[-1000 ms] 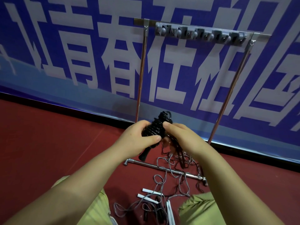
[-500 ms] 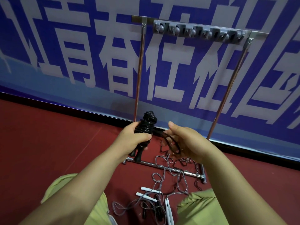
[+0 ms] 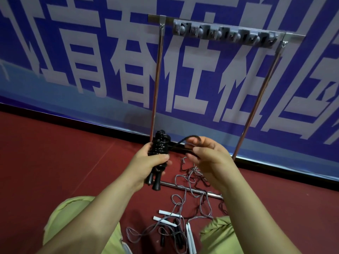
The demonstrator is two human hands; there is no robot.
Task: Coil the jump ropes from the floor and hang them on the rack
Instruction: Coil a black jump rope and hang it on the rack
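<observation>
Hands [image 3: 146, 162] [image 3: 207, 154] grip black rope [image 3: 160, 145] before rack [image 3: 227, 35]; grey ropes [image 3: 183, 204], seemingly tangled, below.

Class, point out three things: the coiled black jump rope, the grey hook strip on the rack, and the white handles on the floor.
Coiled black jump rope [image 3: 159, 146]: head view, wrapped middle.
Grey hook strip [image 3: 224, 33]: head view, centre of strip.
White handles [image 3: 164, 219]: head view, one handle's shaft.

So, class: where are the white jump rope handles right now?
In the head view, the white handles lie on the red floor at bottom centre, between the person's knees, among loose grey rope just in front of the rack's base bar.
</observation>
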